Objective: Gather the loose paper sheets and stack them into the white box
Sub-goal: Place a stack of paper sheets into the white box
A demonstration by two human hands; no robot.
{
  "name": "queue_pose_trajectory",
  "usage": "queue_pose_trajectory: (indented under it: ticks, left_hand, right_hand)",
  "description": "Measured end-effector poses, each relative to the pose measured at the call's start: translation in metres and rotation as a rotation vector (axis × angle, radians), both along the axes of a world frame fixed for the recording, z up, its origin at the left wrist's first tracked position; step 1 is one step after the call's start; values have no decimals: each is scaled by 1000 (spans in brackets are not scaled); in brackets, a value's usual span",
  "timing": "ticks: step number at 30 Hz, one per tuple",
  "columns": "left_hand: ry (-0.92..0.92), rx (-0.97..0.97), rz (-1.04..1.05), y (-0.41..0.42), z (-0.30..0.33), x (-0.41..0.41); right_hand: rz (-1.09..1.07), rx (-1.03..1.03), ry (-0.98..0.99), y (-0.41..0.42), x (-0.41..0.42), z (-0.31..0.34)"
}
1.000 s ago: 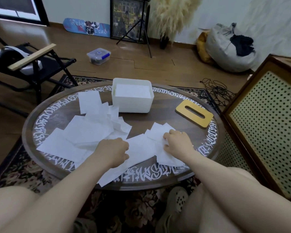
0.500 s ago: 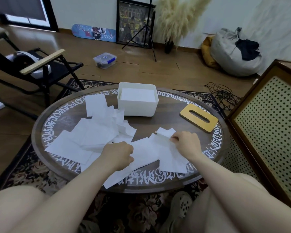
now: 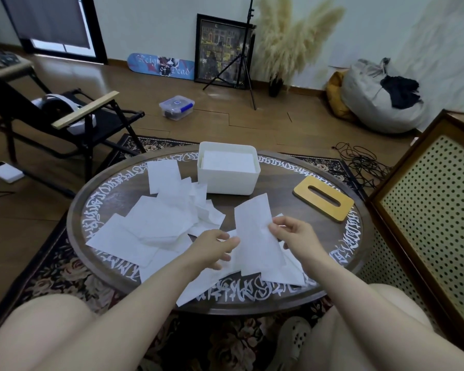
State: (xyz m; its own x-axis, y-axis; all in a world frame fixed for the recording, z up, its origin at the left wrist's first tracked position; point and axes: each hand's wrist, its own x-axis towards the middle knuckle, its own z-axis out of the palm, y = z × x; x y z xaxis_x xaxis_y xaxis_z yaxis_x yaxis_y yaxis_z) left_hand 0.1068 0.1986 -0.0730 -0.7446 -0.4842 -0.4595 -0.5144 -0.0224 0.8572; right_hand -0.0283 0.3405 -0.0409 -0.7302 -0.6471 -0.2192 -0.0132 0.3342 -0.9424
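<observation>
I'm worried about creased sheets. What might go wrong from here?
The lifted sheet is pinched at its edges by the right hand and left hand, so it may bend or crease. Loose sheets overlap in a messy pile and one overhangs the table edge; it may slide off.

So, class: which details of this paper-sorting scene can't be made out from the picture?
- Depth of the stack inside the white box: head view, walls hide it.
- Number of loose sheets: they overlap.
- Left hand fingertips: hidden behind the lifted sheet that the right hand pinches.
- Small tub contents: too small.
</observation>
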Motion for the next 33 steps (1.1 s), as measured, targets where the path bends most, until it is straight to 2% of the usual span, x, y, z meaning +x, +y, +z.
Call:
queue_pose_trajectory:
  ticks: [3, 6, 15, 23, 25, 28, 31, 33]
  left_hand:
    - [79, 300, 81, 0, -4, 2]
    - [143, 406, 154, 1, -3, 1]
    - [203, 272, 297, 10, 6, 2]
    - [183, 215, 334, 17, 3, -3]
    - [176, 223, 355, 15, 4, -4]
    - [180, 244, 408, 10, 6, -4]
    - [179, 248, 447, 6, 9, -3]
    - [173, 238, 457, 3, 9, -2]
  right_hand:
    - [28, 12, -34, -1, 5, -1]
    - [60, 50, -28, 0, 9, -4]
    - [141, 53, -10, 0, 22, -9]
    - [158, 150, 129, 1, 10, -23]
    - [119, 195, 224, 2, -1, -31]
    - [82, 361, 526, 6, -24, -40]
    - [179, 621, 749, 12, -43, -49]
    - [239, 781, 830, 14, -48, -54]
